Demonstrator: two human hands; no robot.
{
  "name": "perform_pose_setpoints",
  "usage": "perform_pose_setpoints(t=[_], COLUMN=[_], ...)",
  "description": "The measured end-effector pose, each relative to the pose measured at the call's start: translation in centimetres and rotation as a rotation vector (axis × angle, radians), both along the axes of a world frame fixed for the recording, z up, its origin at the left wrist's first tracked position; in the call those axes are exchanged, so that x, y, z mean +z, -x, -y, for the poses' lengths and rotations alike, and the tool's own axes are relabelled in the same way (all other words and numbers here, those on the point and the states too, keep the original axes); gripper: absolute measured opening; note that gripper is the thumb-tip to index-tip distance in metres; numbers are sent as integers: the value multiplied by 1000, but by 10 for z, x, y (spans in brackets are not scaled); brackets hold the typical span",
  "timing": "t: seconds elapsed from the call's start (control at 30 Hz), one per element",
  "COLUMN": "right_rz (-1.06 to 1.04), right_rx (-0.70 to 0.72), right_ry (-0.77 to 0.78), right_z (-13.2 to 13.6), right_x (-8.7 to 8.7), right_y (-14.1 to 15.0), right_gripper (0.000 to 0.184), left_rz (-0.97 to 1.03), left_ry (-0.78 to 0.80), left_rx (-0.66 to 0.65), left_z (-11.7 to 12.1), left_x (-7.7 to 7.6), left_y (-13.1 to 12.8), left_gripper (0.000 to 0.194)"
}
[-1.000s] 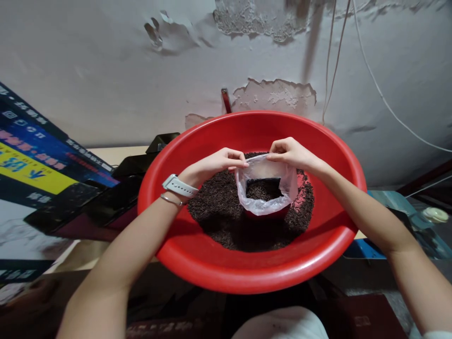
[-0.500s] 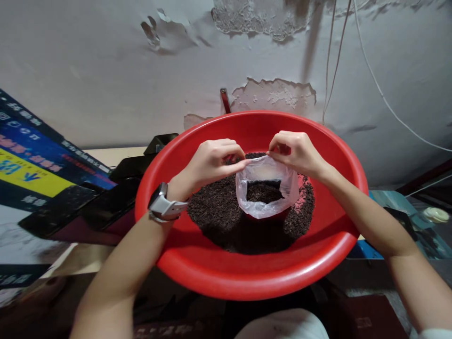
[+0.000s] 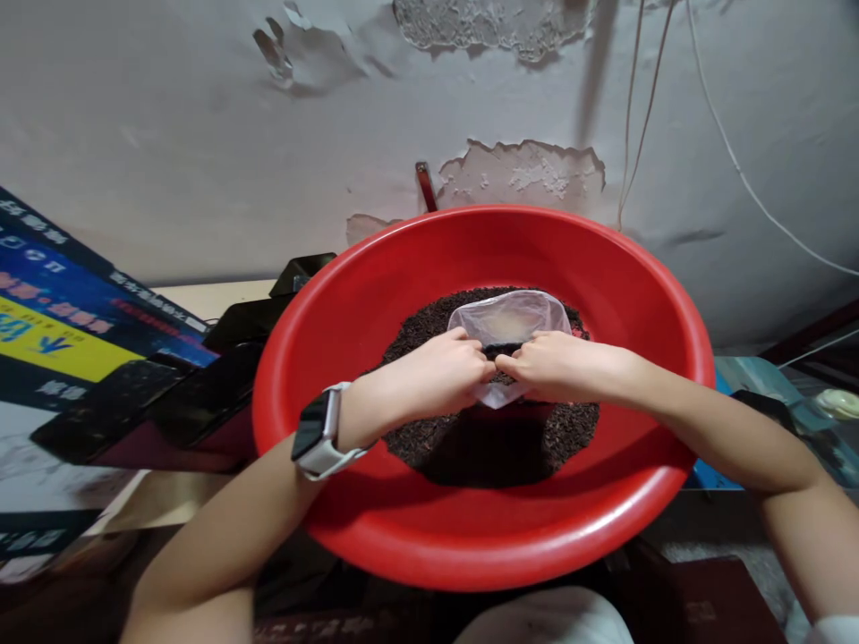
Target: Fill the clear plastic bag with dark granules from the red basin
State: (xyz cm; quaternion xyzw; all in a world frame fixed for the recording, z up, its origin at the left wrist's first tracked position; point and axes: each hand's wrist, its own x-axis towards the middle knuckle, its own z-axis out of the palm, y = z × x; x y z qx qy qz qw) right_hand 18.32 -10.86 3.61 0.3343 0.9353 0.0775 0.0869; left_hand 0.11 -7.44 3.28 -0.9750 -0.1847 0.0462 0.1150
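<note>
A clear plastic bag (image 3: 514, 309) stands with its mouth open amid dark loose flakes (image 3: 429, 447) that look like tea leaves. More flakes lie inside the bag. My left hand (image 3: 453, 368), a watch on its wrist, reaches over the bag's left side with fingers curled in. From the right, my right hand (image 3: 554, 365) curls over the opposite side, fingers bent. The fingertips nearly meet above the opening, and the film between them is mostly hidden. A wide red basin (image 3: 510, 532) surrounds the bag and flakes. Shadow darkens the area under my hands.
Dark box-like pieces (image 3: 234, 326) and a printed board (image 3: 73, 331) stand left of the basin. A peeling wall (image 3: 322, 143) rises behind it, with thin cords (image 3: 641, 116) hanging down. A blue item (image 3: 715, 476) lies at the right.
Both hands have left the far rim of the bag, come nearer to me and drawn together over its middle. The fingers are now curled, and the far rim stands free.
</note>
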Motion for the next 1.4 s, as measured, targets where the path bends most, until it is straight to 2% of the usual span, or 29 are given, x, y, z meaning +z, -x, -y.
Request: perform_pose_setpoints(t=[0.13, 0.23, 0.3, 0.4, 0.47, 0.6, 0.7, 0.8, 0.9, 1.1, 1.23, 1.33, 1.4], right_rz=[-116, -220, -248, -187, -140, -62, -56, -100, -121, -91, -62, -77, -107], right_rx=[-48, -84, -52, 26, 59, 82, 50, 9, -13, -97, -121, -168, -184], right_ry=[-122, -206, -194, -103, -89, -125, -162, -222, -261, -233, -277, -334, -310], right_z=[5, 7, 7, 6, 3, -6, -8, -5, 1, 5, 5, 8, 11], right_x=[29, 43, 42, 27, 12, -7, -3, 10, 21, 22, 21, 31, 39], right_y=[-10, -14, -13, -6, 0, 7, 5, 0, -6, -14, -19, -23, -25], right_gripper=[17, 15, 25, 45, 42, 16, 14, 14, 14, 14, 18, 18, 17], left_rz=[138, 258, 321, 364, 352, 230, 171, 143, 160, 286, 318, 301, 268], left_ry=[-37, -130, -146, -54, 18, 123, 36, -87, -142, -176, -76, 64, 174], left_rx=[36, 75, 85, 57, 24, -39, 0, 53, 68, 115, 95, 40, -2], left_z=[-8, -8, -5, 1, 4, 5, 1, -4, -6, 0, -1, 2, 8], left_x=[21, 34, 41, 47, 47, 33, 20, 16, 19, 32, 40, 48, 52], left_y=[7, 13, 17, 19, 17, 7, 3, 5, 10, 15, 18, 20, 20], left_gripper=[9, 11, 13, 22, 28, 35, 33, 17, 5, 19, 24, 23, 22])
